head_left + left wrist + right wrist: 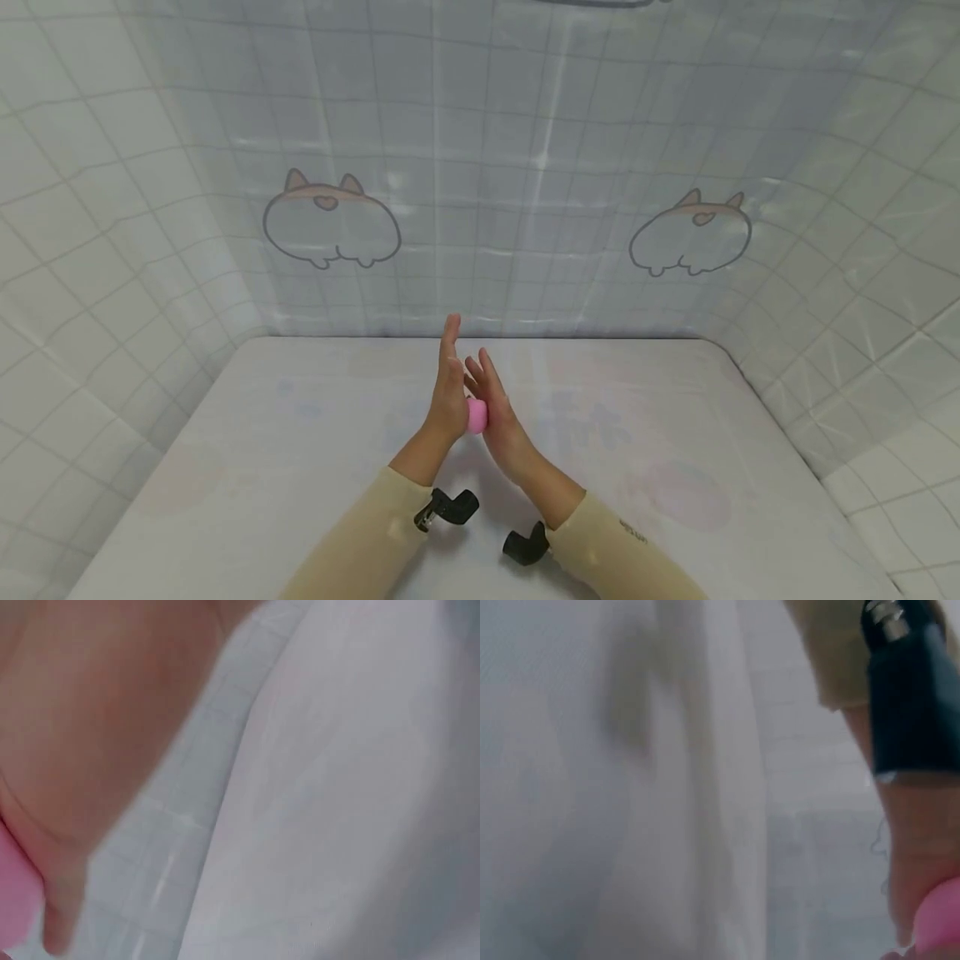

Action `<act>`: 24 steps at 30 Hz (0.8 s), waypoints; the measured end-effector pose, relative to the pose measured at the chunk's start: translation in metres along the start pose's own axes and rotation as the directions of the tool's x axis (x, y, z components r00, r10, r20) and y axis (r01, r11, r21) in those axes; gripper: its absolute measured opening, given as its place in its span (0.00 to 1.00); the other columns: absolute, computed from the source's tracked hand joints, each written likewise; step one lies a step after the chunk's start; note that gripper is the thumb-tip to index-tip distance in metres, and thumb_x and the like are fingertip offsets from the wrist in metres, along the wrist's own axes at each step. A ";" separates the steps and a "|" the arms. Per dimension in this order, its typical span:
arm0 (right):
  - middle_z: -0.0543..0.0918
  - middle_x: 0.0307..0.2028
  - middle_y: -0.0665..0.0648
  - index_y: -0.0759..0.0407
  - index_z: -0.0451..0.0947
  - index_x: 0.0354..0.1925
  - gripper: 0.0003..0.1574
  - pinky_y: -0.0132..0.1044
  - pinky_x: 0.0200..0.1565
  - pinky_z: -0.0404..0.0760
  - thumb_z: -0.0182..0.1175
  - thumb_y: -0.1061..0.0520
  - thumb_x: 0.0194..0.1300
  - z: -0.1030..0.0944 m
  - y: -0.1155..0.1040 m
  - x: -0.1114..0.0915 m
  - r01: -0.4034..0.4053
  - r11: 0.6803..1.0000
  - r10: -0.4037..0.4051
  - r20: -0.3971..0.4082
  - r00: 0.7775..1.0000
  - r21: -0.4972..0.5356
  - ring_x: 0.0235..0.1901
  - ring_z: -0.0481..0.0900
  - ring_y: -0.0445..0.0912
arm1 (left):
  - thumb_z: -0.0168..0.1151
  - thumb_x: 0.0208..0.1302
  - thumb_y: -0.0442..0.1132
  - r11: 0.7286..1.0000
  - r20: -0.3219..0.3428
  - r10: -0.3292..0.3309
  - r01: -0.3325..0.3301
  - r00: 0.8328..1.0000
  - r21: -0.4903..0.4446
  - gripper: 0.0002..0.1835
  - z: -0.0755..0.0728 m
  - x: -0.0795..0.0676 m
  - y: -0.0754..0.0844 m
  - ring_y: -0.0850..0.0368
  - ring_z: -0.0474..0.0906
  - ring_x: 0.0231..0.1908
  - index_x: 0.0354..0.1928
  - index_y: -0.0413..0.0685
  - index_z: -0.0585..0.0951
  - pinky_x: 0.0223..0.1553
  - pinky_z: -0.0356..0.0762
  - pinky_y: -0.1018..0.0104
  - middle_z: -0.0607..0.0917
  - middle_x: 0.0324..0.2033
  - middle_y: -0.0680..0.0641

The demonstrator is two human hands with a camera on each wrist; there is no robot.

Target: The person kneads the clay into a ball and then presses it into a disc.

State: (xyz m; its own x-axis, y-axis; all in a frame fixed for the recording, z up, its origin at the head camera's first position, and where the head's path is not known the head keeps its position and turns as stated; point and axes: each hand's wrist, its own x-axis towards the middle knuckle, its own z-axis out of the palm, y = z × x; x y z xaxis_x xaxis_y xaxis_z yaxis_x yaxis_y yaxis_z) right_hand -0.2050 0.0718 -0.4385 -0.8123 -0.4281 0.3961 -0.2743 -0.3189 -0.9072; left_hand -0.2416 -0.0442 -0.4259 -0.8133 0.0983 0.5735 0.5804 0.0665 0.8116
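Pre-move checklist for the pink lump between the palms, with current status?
1. Pink lump touching both palms: ok, it sits between the left hand and right hand in the head view.
2. Left fingers extended: ok, they point up and away.
3. Black wrist mounts apart: ok, a gap shows between them.
4. Lump fully framed in both wrist views: not ok, the picture edge cuts it off in each.
5. Lump's full shape: cannot tell, the hands cover its sides.
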 end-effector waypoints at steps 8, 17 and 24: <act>0.35 0.78 0.70 0.54 0.22 0.79 0.58 0.64 0.71 0.31 0.29 0.21 0.72 0.001 -0.007 -0.003 0.141 0.989 -0.141 0.020 0.990 -0.038 0.77 0.32 0.62 | 0.23 0.66 0.79 0.984 0.079 -0.175 0.177 0.981 -0.013 0.52 -0.003 -0.003 -0.008 0.43 0.40 0.77 0.80 0.51 0.43 0.70 0.39 0.32 0.44 0.79 0.45; 0.38 0.79 0.62 0.48 0.24 0.80 0.59 0.68 0.68 0.26 0.31 0.19 0.69 -0.009 -0.013 0.001 0.125 0.986 -0.128 -0.027 0.991 -0.111 0.78 0.31 0.55 | 0.18 0.68 0.76 0.923 0.298 -0.376 0.383 0.878 0.037 0.48 0.003 -0.017 -0.002 0.41 0.42 0.77 0.81 0.55 0.44 0.69 0.41 0.30 0.46 0.79 0.45; 0.42 0.80 0.58 0.49 0.30 0.80 0.58 0.71 0.67 0.31 0.29 0.18 0.69 -0.012 -0.018 0.008 0.132 0.940 -0.178 -0.123 0.976 -0.314 0.78 0.34 0.54 | 0.18 0.69 0.75 0.906 0.415 -0.374 0.423 0.830 -0.030 0.47 0.008 -0.026 -0.001 0.38 0.48 0.75 0.81 0.55 0.46 0.67 0.51 0.30 0.47 0.79 0.44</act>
State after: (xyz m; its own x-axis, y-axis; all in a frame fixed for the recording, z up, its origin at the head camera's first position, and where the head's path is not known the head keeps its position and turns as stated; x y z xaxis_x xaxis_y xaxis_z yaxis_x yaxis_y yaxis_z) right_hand -0.2125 0.0846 -0.4205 -0.8077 -0.2571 0.5306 -0.5264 -0.0908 -0.8454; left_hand -0.2206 -0.0390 -0.4430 -0.8745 0.4683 0.1263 0.1803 0.0722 0.9810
